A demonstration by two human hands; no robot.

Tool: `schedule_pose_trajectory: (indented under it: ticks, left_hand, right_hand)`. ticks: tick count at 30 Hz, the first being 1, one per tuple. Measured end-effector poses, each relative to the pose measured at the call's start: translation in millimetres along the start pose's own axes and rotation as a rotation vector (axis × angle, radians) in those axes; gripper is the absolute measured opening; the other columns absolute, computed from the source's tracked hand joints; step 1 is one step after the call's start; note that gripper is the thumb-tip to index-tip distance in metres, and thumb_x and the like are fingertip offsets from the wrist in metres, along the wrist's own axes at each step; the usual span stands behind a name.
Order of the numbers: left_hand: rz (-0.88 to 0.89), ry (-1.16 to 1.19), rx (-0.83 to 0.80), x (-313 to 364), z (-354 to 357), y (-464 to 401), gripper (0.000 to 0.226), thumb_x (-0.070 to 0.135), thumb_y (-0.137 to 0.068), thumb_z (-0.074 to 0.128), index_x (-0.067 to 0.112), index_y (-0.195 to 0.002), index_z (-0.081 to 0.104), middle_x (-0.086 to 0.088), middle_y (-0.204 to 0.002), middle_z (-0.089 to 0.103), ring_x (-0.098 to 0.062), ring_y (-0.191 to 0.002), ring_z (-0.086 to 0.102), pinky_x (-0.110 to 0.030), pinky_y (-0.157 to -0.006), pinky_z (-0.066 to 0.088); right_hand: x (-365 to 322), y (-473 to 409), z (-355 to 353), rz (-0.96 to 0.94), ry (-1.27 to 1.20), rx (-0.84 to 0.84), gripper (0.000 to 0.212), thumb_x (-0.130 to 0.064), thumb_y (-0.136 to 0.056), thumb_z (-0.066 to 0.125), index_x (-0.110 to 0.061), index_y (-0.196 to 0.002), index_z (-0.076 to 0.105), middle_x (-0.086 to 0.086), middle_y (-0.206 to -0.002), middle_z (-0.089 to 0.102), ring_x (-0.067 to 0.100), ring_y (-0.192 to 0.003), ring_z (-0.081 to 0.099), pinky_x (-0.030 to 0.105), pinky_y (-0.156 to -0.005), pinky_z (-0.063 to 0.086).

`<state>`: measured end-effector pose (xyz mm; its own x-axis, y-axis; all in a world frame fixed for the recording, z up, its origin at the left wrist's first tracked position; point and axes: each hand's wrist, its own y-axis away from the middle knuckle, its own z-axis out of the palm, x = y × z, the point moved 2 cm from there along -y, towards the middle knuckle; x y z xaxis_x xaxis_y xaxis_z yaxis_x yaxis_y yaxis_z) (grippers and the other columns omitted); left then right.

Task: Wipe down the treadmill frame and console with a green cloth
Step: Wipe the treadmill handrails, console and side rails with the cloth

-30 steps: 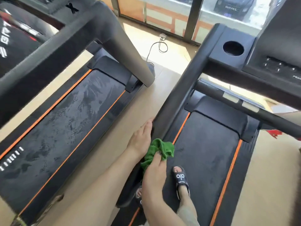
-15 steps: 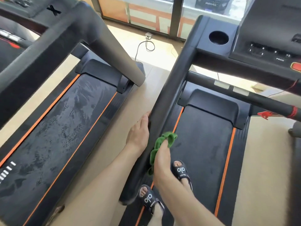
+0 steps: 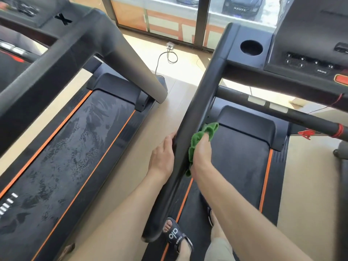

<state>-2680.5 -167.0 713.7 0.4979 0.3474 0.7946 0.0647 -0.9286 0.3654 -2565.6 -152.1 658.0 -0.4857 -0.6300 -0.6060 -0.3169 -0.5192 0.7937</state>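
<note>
A black treadmill handrail [image 3: 199, 102] slopes from the console [image 3: 308, 59] at the upper right down to the bottom centre. My right hand [image 3: 201, 153] grips a crumpled green cloth [image 3: 202, 133] and presses it against the rail's right side. My left hand [image 3: 162, 157] rests flat on the rail's left side, fingers pointing up along it, holding nothing. The console has a round cup holder [image 3: 251, 47] and small buttons. A black crossbar [image 3: 278, 110] with grey pads runs under the console.
A second treadmill [image 3: 75, 140] with a dusty belt and orange stripes lies to the left, its grey arm [image 3: 131, 65] reaching over the gap. A cable and socket [image 3: 169, 51] lie on the tiled floor. My sandalled foot [image 3: 176, 237] stands on the belt.
Both hands have slid up the sloping rail toward the console, with the green cloth moving along its right side. The camera view has shifted slightly.
</note>
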Motion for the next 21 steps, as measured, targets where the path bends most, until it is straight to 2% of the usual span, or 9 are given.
schedule_pose_trajectory:
  ticks: [3,5,7,9,11,13,17,19,21]
  left_hand:
    - [-0.017,0.054,-0.011,-3,0,0,0.047,0.027,-0.108,0.022,0.031,-0.142,0.053,0.011,-0.142,0.056,-0.011,-0.132,0.048,-0.031,-0.114,0.033]
    - [-0.022,0.11,-0.042,-5,1,-1,0.048,0.036,-0.105,0.022,0.032,-0.139,0.056,0.016,-0.136,0.058,-0.006,-0.126,0.05,-0.03,-0.114,0.035]
    - [-0.078,0.322,-0.088,-7,0,-5,0.051,0.042,-0.103,0.019,0.03,-0.124,0.065,0.014,-0.123,0.067,0.002,-0.113,0.061,-0.021,-0.105,0.044]
    - [-0.176,0.547,-0.14,-10,0,-8,0.053,0.034,-0.109,0.014,0.023,-0.105,0.066,0.01,-0.101,0.07,0.011,-0.084,0.068,-0.007,-0.076,0.051]
    - [-0.223,0.619,-0.2,-16,-3,-6,0.055,0.032,-0.11,0.011,0.017,-0.103,0.063,0.008,-0.091,0.069,0.009,-0.072,0.068,-0.006,-0.063,0.05]
    - [-0.237,0.628,-0.232,-29,-7,-3,0.054,0.033,-0.11,0.011,0.015,-0.112,0.062,0.005,-0.098,0.07,0.007,-0.081,0.068,-0.005,-0.068,0.05]
    - [-0.293,0.634,-0.251,-65,-10,12,0.057,0.033,-0.111,0.011,0.018,-0.115,0.065,0.008,-0.115,0.071,0.013,-0.095,0.065,-0.002,-0.076,0.046]
    - [-0.328,0.593,-0.239,-76,-11,20,0.058,0.035,-0.11,0.011,0.023,-0.104,0.068,0.017,-0.102,0.071,0.017,-0.086,0.064,-0.003,-0.072,0.045]
    - [-0.369,0.537,-0.192,-86,-12,29,0.059,0.037,-0.11,0.011,0.026,-0.098,0.068,0.013,-0.103,0.071,0.012,-0.087,0.064,-0.011,-0.08,0.046]
  right_hand:
    - [56,58,-11,0.024,0.047,0.031,0.059,-0.079,-0.082,0.032,-0.039,-0.113,0.063,-0.007,-0.11,0.071,0.021,-0.103,0.067,0.047,-0.1,0.053]
    - [82,97,-16,-0.072,0.084,0.042,0.059,-0.072,-0.083,0.033,-0.043,-0.128,0.058,-0.01,-0.12,0.069,0.016,-0.111,0.065,0.045,-0.105,0.049]
    - [97,122,-18,-0.274,0.202,0.02,0.052,-0.057,-0.096,0.037,-0.043,-0.146,0.044,-0.015,-0.142,0.056,0.009,-0.127,0.053,0.034,-0.113,0.038]
    - [100,126,-17,-0.508,0.362,-0.033,0.047,-0.036,-0.107,0.037,-0.037,-0.154,0.033,-0.017,-0.16,0.033,0.001,-0.143,0.033,0.026,-0.117,0.026]
    - [95,114,-20,-0.757,0.505,-0.074,0.05,-0.028,-0.107,0.036,-0.028,-0.157,0.031,-0.015,-0.166,0.018,0.002,-0.152,0.017,0.033,-0.124,0.021]
    - [74,88,-17,-0.965,0.611,-0.108,0.051,-0.027,-0.103,0.038,-0.016,-0.153,0.041,-0.005,-0.167,0.021,0.017,-0.156,0.014,0.043,-0.126,0.018]
    - [-13,29,6,-1.32,0.98,-0.064,0.036,-0.022,-0.097,0.048,-0.009,-0.124,0.068,0.004,-0.147,0.055,0.043,-0.148,0.025,0.051,-0.124,0.021]
    - [-59,5,25,-1.438,1.247,-0.06,0.034,-0.024,-0.093,0.05,-0.006,-0.101,0.076,0.004,-0.12,0.071,0.041,-0.133,0.044,0.047,-0.117,0.032]
    - [-84,0,47,-1.424,1.551,-0.05,0.041,-0.028,-0.09,0.045,-0.004,-0.084,0.077,0.005,-0.093,0.073,0.034,-0.112,0.055,0.041,-0.108,0.038]
